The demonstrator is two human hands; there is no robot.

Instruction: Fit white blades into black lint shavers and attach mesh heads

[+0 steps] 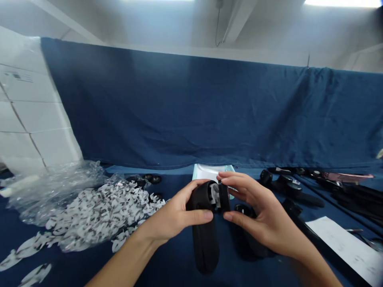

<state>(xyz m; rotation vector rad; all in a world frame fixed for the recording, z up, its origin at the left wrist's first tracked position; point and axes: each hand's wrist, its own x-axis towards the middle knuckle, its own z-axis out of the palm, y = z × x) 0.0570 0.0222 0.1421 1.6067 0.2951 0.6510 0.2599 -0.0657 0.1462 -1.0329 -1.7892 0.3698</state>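
The black housing point(201, 198) is held up between the two hands, its round mouth facing right. In that mouth sits a white insert point(214, 193), partly exposed, and just right of the housing is a black cap point(225, 196), tilted a little. Whether the insert belongs to the cap or to the housing cannot be told.

The left hand point(176, 213) wraps the housing, thumb across its front; the right hand point(263, 215) pinches the cap by its rim between thumb and fingers. For good work here, the left grip should stay firm and leave the housing's rim free, while the right holds the cap square to the mouth. Even pressure seems wiser than force, since a skewed cap could nip or bend the insert's thin-looking edges.

Another black body point(254, 241) lies right of the housing. Left of the housing spreads a heap of white pieces point(101, 211); behind the housing is a pale sheet point(206, 171), and farther to its right a white paper point(344, 247).
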